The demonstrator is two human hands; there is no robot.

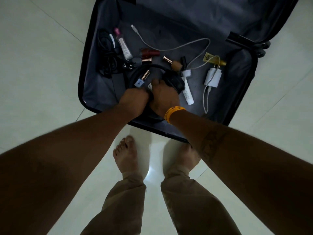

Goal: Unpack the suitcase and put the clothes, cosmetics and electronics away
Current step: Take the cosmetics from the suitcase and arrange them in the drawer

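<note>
Bare arms, no sleeves. Yellow bangles (174, 112) on right wrist. Dark tattoo (212, 143) along right forearm. Tan trousers (127, 200), cuffs gathered at ankles. Bare feet (126, 156).

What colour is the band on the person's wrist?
Yellow-orange. The band sits on the right wrist, just behind the right hand, seen clearly in the head view.

Four nail polish bottles (146, 76), two tubes (187, 89) (one white charger (212, 77)).

Suitcase (169, 17) lining dark grey, rim black; charger (213, 76) and tube (187, 92) white; cable (169, 46) pale grey; bottles (149, 53) maroon with rose-gold caps; wristband (173, 111) yellow; trousers (125, 200) tan; floor (42, 56) pale greenish-white tiles.
</note>
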